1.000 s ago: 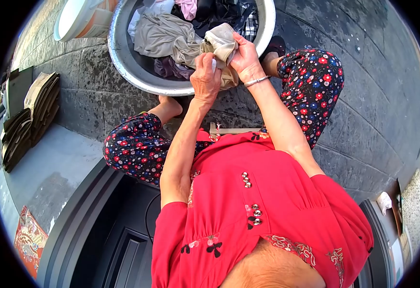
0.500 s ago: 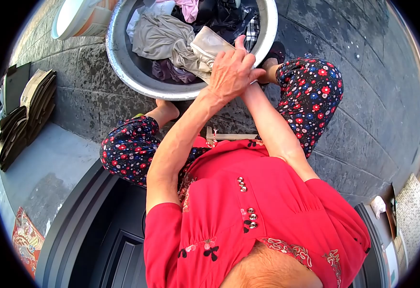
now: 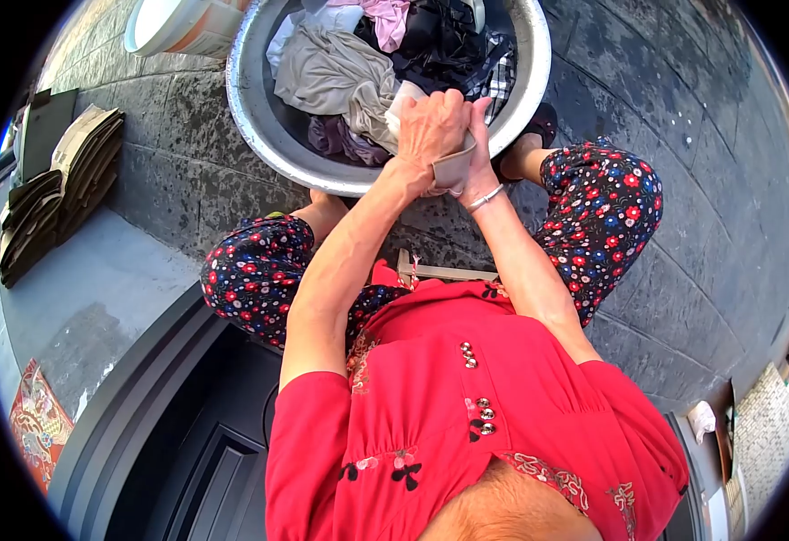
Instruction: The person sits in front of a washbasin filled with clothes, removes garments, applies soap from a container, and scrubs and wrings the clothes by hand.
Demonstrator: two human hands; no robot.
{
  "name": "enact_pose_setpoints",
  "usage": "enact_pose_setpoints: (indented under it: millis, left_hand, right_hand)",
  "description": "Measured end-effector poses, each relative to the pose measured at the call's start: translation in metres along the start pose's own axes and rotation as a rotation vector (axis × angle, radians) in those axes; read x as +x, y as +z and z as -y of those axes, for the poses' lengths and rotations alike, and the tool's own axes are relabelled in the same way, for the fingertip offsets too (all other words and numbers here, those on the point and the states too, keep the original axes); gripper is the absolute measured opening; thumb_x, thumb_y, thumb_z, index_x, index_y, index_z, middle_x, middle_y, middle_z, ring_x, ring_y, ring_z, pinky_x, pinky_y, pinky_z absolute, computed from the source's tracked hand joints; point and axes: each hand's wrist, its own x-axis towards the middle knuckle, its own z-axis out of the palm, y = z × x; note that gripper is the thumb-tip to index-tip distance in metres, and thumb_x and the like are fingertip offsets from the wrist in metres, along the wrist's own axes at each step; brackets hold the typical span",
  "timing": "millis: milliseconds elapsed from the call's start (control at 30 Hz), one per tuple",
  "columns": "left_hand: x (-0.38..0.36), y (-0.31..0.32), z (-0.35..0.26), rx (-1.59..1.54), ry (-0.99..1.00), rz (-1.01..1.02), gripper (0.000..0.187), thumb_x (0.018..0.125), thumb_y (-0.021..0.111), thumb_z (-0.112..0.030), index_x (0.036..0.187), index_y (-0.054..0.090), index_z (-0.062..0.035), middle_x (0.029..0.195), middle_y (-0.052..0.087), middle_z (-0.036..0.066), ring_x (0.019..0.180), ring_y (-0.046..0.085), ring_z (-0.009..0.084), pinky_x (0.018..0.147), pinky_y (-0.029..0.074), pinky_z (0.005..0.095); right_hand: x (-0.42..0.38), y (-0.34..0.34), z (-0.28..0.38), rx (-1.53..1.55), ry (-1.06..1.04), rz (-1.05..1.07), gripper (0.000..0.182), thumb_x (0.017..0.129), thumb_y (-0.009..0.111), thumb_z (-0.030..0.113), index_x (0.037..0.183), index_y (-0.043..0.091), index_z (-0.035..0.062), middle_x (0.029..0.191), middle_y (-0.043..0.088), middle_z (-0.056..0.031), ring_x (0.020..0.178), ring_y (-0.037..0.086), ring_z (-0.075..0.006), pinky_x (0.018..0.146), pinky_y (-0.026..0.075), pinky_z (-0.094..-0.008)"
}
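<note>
A damp-looking beige cloth (image 3: 452,169) is bunched between my two hands at the near rim of a metal basin (image 3: 259,149). My left hand (image 3: 431,128) is closed over it from above, knuckles up. Just to its right, my right hand (image 3: 478,162) grips the same cloth, thumb raised and a silver bangle on the wrist. One flat end of the cloth sticks out below the fingers; a paler part shows beyond the left hand. Inside the basin lie a grey-beige garment (image 3: 327,77), a dark purple one (image 3: 345,142), a pink one (image 3: 387,20) and black clothing (image 3: 444,45).
A white bucket (image 3: 187,27) stands left of the basin on dark paving (image 3: 178,135). Flattened cardboard (image 3: 79,171) leans farther left. My knees in floral trousers (image 3: 602,203) flank the basin's near side. Behind me is a dark door frame (image 3: 142,397).
The beige cloth, spread partly over the basin before, is now bunched in my hands. My right hand has come out from under the left and shows beside it. The view has shifted slightly.
</note>
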Motion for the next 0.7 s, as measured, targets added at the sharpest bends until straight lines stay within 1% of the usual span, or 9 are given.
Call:
enact_pose_setpoints:
  millis: [100,267,400,467,500,533,600,633,700]
  left_hand:
    - [0.011,-0.007,0.026,-0.011,-0.014,-0.005,0.022,0.085,0.056,-0.03,0.081,0.051,-0.0085,0.072,0.06,0.01,0.069,0.06,0.0297,0.063,0.041,0.0439]
    - [0.016,-0.014,0.04,0.007,-0.038,0.114,0.033,0.078,0.063,-0.036,0.084,0.054,-0.005,0.079,0.064,0.014,0.078,0.063,0.0311,0.069,0.044,0.0444]
    - [0.019,-0.011,0.066,-0.071,-0.208,0.242,0.036,0.077,0.062,-0.036,0.086,0.057,-0.0015,0.083,0.064,0.019,0.081,0.063,0.0332,0.067,0.047,0.0421]
    - [0.018,-0.008,0.075,-0.513,-0.407,0.341,0.038,0.077,0.062,-0.038,0.091,0.06,-0.002,0.079,0.062,0.016,0.074,0.061,0.0247,0.065,0.046,0.0363]
    - [0.016,-0.003,0.081,-0.613,-0.438,0.392,0.036,0.081,0.061,-0.037,0.094,0.062,-0.0034,0.078,0.06,0.009,0.071,0.056,0.0151,0.064,0.044,0.0298]
    - [0.012,0.0,0.081,-0.62,-0.435,0.395,0.036,0.081,0.061,-0.037,0.094,0.062,-0.0034,0.078,0.06,0.009,0.071,0.056,0.0151,0.064,0.044,0.0298]
    - [0.004,0.006,0.08,-1.064,-0.574,0.545,0.029,0.084,0.059,-0.033,0.09,0.061,-0.0054,0.081,0.059,0.003,0.073,0.054,0.0106,0.066,0.043,0.0252]
    - [0.0,0.009,0.081,-1.057,-0.627,0.611,0.027,0.086,0.058,-0.032,0.09,0.061,-0.0056,0.083,0.059,0.001,0.076,0.054,0.0088,0.067,0.042,0.0231]
    - [-0.011,0.011,0.085,-1.142,-0.697,0.571,0.027,0.086,0.058,-0.032,0.089,0.061,-0.0055,0.083,0.059,0.001,0.076,0.053,0.0085,0.067,0.042,0.0228]
  right_hand:
    - [-0.011,0.025,-0.006,-0.108,0.126,-0.069,0.055,0.084,0.059,0.048,0.125,0.048,0.0137,0.121,0.055,-0.0037,0.112,0.053,-0.0203,0.097,0.042,-0.0367]
    - [0.008,-0.015,-0.007,-0.006,0.218,-0.057,0.048,0.088,0.058,0.036,0.125,0.047,0.0067,0.122,0.055,-0.0095,0.112,0.054,-0.0244,0.097,0.044,-0.0395]
    - [0.014,-0.028,-0.007,-0.082,0.263,-0.091,0.042,0.093,0.052,0.033,0.12,0.049,0.0005,0.112,0.059,-0.016,0.098,0.062,-0.0281,0.089,0.051,-0.0408]
    - [0.015,-0.026,-0.001,-0.374,0.174,-0.188,0.043,0.093,0.051,0.034,0.119,0.049,0.0002,0.112,0.059,-0.0156,0.099,0.062,-0.0275,0.09,0.05,-0.0412]
    - [0.015,-0.025,0.001,-0.389,0.158,-0.219,0.04,0.092,0.053,0.035,0.114,0.053,0.0019,0.108,0.061,-0.0129,0.094,0.063,-0.0253,0.087,0.051,-0.0396]
    - [0.016,-0.025,0.001,-0.391,0.153,-0.225,0.04,0.092,0.053,0.035,0.114,0.053,0.0019,0.108,0.061,-0.0129,0.094,0.063,-0.0253,0.087,0.051,-0.0396]
    - [0.019,-0.023,0.003,-0.352,0.034,-0.203,0.028,0.092,0.055,0.033,0.101,0.06,0.0076,0.093,0.063,-0.0044,0.082,0.061,-0.0158,0.077,0.051,-0.032]
    - [0.019,-0.018,0.008,-0.263,0.083,-0.215,0.026,0.091,0.055,0.033,0.094,0.062,0.0083,0.091,0.063,-0.0036,0.079,0.059,-0.0144,0.076,0.049,-0.0307]
    - [0.016,-0.008,0.02,-0.246,0.06,-0.216,0.033,0.09,0.055,0.04,0.091,0.061,0.0075,0.089,0.063,-0.0059,0.079,0.061,-0.0183,0.076,0.05,-0.0339]
